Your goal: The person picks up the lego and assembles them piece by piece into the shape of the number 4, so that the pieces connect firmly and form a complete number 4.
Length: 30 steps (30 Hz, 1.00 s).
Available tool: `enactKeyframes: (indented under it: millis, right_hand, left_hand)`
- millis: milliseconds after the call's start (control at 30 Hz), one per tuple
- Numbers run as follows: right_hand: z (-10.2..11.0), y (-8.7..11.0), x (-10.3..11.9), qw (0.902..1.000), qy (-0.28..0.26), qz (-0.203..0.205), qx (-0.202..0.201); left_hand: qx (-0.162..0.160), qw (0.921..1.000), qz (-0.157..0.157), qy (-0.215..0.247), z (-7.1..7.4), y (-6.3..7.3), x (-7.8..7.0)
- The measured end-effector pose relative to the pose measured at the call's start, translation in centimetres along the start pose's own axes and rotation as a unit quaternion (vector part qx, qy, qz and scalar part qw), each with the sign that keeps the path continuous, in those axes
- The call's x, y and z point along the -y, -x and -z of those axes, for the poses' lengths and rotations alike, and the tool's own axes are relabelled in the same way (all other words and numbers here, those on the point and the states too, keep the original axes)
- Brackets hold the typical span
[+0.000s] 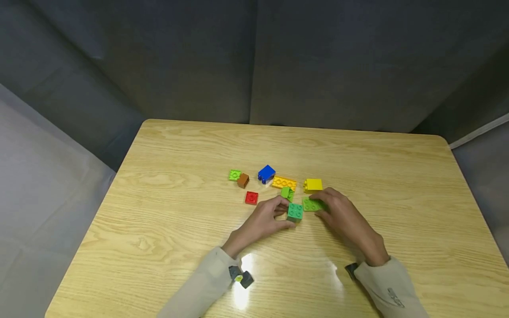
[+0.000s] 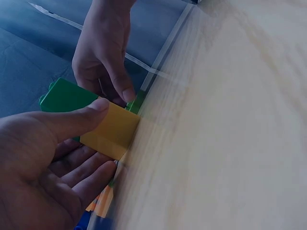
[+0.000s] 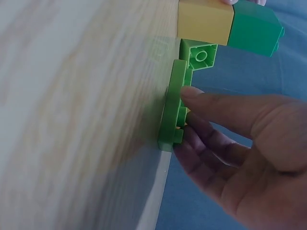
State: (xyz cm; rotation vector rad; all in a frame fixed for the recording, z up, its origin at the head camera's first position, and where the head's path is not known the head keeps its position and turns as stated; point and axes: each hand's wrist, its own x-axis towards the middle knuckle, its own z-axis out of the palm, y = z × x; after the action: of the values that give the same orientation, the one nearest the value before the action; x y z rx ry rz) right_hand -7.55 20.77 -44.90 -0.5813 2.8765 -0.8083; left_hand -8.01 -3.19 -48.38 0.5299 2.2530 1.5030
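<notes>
My left hand [image 1: 264,218] holds a two-brick stack between thumb and fingers, upright at the table surface. A green brick [image 1: 295,212] with studs upward forms its top; below it is a tan-yellow brick [image 2: 112,128], hidden from above. To the right, my right hand [image 1: 343,214] pinches a flat lime-green brick [image 3: 171,110] that lies studs up on the table. The two held pieces are apart, with a small gap. Behind the stack, a small lime-green brick [image 1: 287,193] lies tipped, its hollow underside showing in the right wrist view.
Beyond the hands lie a yellow brick [image 1: 313,185], a flat orange-yellow brick [image 1: 284,183] and a blue brick [image 1: 266,173]. Farther left are a brown brick [image 1: 243,180], a flat lime square [image 1: 234,175] and a red square [image 1: 252,198]. The wooden table [image 1: 179,176] meets dark curtains behind.
</notes>
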Motion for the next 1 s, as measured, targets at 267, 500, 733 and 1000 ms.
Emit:
enactKeyframes:
  millis: [267,500,733,1000]
  right_hand:
    - [-0.04,0.21,-0.11,0.9999,0.0,-0.011,0.008]
    - [0.02,0.06,-0.34,0.9998,-0.008,-0.003,0.018]
    - [0.02,-0.02,-0.5,0.9996,-0.007,-0.007,0.026]
    - [0.0,0.09,-0.33,0.9995,-0.001,-0.012,0.029]
  left_hand:
    - [0.005,1.0,0.001,-0.003,-0.01,-0.04,0.03]
    - [0.023,0.9989,-0.03,-0.029,0.44,0.08,0.04]
    - [0.018,0.995,-0.092,-0.034,0.65,0.06,0.01]
    - [-0.013,0.988,-0.137,-0.071,0.5,-0.22,-0.27]
